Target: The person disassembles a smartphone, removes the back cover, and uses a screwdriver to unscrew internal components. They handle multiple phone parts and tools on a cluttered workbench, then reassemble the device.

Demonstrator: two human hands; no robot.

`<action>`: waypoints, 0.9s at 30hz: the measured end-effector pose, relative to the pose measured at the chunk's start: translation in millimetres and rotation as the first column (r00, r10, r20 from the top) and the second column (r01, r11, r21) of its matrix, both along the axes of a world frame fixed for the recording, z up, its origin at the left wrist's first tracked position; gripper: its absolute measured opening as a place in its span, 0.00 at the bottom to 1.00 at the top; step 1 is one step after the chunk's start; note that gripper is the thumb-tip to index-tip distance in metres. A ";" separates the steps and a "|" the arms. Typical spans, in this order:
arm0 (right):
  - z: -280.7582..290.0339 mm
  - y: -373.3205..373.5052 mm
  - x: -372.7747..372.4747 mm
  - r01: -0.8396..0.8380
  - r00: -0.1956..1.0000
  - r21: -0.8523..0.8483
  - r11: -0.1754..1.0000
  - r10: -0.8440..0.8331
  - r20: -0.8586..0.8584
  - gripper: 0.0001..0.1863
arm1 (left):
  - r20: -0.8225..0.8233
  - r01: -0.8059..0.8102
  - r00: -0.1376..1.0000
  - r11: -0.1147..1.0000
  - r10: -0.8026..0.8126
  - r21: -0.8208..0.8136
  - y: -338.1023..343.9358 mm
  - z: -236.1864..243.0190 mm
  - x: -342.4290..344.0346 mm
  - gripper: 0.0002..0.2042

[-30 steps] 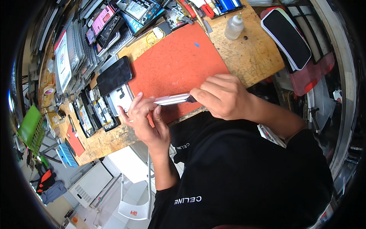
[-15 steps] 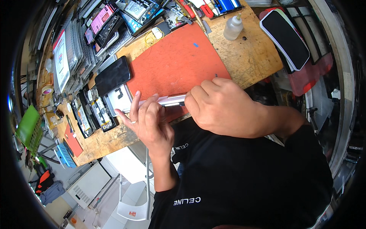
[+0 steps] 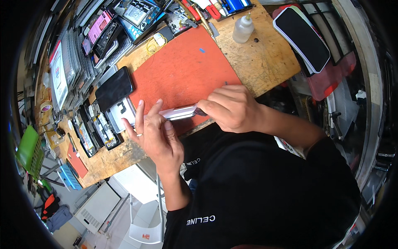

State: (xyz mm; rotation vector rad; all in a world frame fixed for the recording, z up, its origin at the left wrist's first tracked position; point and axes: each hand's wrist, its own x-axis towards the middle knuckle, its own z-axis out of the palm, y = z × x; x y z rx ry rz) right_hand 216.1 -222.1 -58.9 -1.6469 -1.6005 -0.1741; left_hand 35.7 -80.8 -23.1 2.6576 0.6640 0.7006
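A slim phone (image 3: 178, 113) with a pale silver edge is held on its side over the near edge of the orange mat (image 3: 186, 62). My left hand (image 3: 159, 139) grips its left end, thumb and bent fingers against it, while the outer fingers stretch away over the mat. At the other end, my right hand (image 3: 232, 108) pinches the phone's corner, where a small dark, thin piece shows beneath the fingers; I cannot tell whether it is part of the phone. The phone's faces are mostly hidden by the tilt and by my hands.
A dark-screened phone (image 3: 114, 88) lies at the mat's left, with opened phone bodies (image 3: 103, 126) beside it. A clear dropper bottle (image 3: 243, 30) stands at the far right. Tools (image 3: 213, 10) and stacked packets (image 3: 66, 74) crowd the back. Another phone (image 3: 304, 39) lies beyond the table's right side.
My right hand has turned and loosened from a fist-like grip into a pinch at the phone's right end, baring more of its edge. My left thumb now shows. The whole view has shifted slightly.
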 end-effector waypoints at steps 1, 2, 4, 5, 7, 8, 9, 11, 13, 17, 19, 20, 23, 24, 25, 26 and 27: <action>4.7 0.2 1.2 0.007 1.000 0.032 0.999 -0.007 0.024 0.07 | -0.005 -0.012 1.000 1.000 0.012 0.016 0.2 -0.9 0.4 0.02; 11.3 -0.2 2.1 -0.013 0.997 -0.059 0.998 0.018 0.074 0.08 | 0.014 -0.002 1.000 1.000 0.002 0.008 0.3 -1.6 0.6 0.02; 29.6 -5.7 3.2 -0.024 0.984 -0.167 0.986 0.053 0.168 0.09 | 0.014 -0.011 1.000 1.000 0.010 0.018 -0.1 -3.1 1.5 0.02; 38.7 -7.3 2.6 -0.024 0.967 -0.259 0.966 0.088 0.238 0.09 | 0.025 0.000 1.000 1.000 0.000 0.006 -0.1 -3.5 1.9 0.02; 52.4 -4.8 -0.2 -0.014 0.944 -0.353 0.935 0.129 0.304 0.09 | 0.028 0.002 1.000 1.000 -0.003 0.015 0.3 -3.6 2.5 0.02; 56.9 -3.1 -1.1 -0.009 0.929 -0.399 0.917 0.154 0.335 0.08 | 0.028 0.006 1.000 1.000 -0.006 0.003 0.6 -3.6 2.7 0.02; 60.2 -2.1 -1.6 -0.006 0.936 -0.415 0.910 0.151 0.318 0.08 | 0.025 0.006 1.000 1.000 -0.006 0.004 1.0 -3.2 2.6 0.02; 61.3 -0.9 -0.9 0.002 0.941 -0.387 0.922 0.129 0.312 0.08 | 0.014 0.004 1.000 1.000 -0.004 0.004 1.9 -2.4 2.1 0.02; 56.5 -1.6 0.7 0.001 0.953 -0.342 0.940 0.103 0.284 0.08 | -0.008 0.000 1.000 1.000 0.000 0.012 2.0 -2.3 2.0 0.02; 39.3 -3.6 0.2 0.005 0.984 -0.255 0.967 0.041 0.176 0.07 | 0.011 0.006 1.000 1.000 -0.006 0.000 1.9 -4.3 2.9 0.02; 34.0 -5.3 -1.1 0.009 0.991 -0.230 0.973 0.022 0.130 0.08 | 0.024 0.006 1.000 1.000 -0.005 -0.014 1.9 -5.6 2.1 0.02; 33.9 -7.1 0.0 0.009 0.993 -0.215 0.977 0.016 0.116 0.10 | 0.013 0.006 1.000 1.000 -0.006 -0.009 1.9 -6.2 1.0 0.02; 43.4 -21.7 14.8 0.092 0.995 -0.121 0.988 -0.095 -0.025 0.18 | 0.006 0.008 1.000 1.000 -0.008 0.014 3.6 -10.5 -3.5 0.03; 48.9 -31.2 25.6 0.107 0.991 -0.087 0.990 -0.113 -0.070 0.21 | 0.011 0.007 1.000 1.000 -0.007 0.021 3.6 -13.1 -5.4 0.04; 54.2 -41.4 36.5 0.276 0.952 -0.007 0.961 -0.275 -0.135 0.24 | 0.010 -0.001 1.000 0.999 0.000 0.043 3.3 -16.0 -7.6 0.05; 55.9 -48.4 54.3 0.413 0.898 0.052 0.909 -0.397 -0.190 0.26 | 0.040 0.007 0.999 0.999 -0.008 0.038 2.8 -19.5 -9.3 0.07; 53.3 -50.4 75.6 0.479 0.871 0.073 0.875 -0.463 -0.163 0.26 | 0.066 0.012 0.998 0.999 -0.016 0.049 2.2 -23.1 -10.8 0.08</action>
